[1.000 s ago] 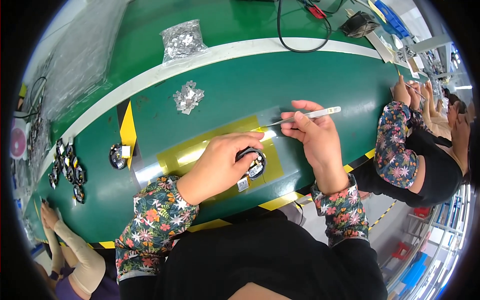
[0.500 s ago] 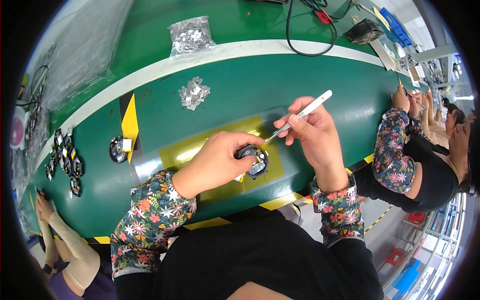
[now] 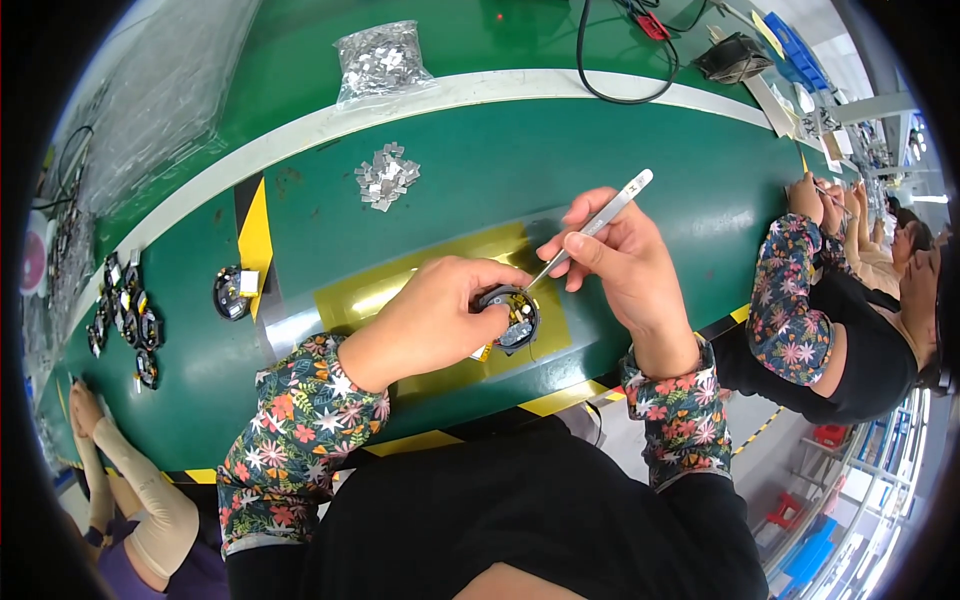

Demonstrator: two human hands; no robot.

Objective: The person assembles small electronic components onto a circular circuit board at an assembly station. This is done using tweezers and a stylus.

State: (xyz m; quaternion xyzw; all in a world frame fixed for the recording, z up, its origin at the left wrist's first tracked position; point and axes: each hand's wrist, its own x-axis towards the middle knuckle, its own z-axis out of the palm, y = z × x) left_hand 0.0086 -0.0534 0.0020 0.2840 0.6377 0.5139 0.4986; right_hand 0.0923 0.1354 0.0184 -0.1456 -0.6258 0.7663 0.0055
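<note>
A round black housing with small electronic parts inside (image 3: 518, 325) is gripped between the thumb and fingers of my left hand (image 3: 435, 318), over a yellow mat (image 3: 420, 385). My right hand (image 3: 625, 265) pinches a pair of silvery tweezers (image 3: 598, 222). Their tips point down at the far rim of the housing; whether they touch it or hold anything is too small to tell. A bit of yellow and white (image 3: 482, 352) shows beneath the left hand, mostly hidden.
Small grey metal pieces (image 3: 387, 177) lie in a pile beyond the mat, with a bag of similar pieces (image 3: 385, 60) behind. Another round housing (image 3: 236, 293) and a cluster of several (image 3: 128, 318) sit to the left. Co-workers' arms (image 3: 785, 290) are at both sides.
The tweezers have turned slightly in my right hand and their tips have dipped a little toward the housing's rim. My left hand keeps its hold on the housing.
</note>
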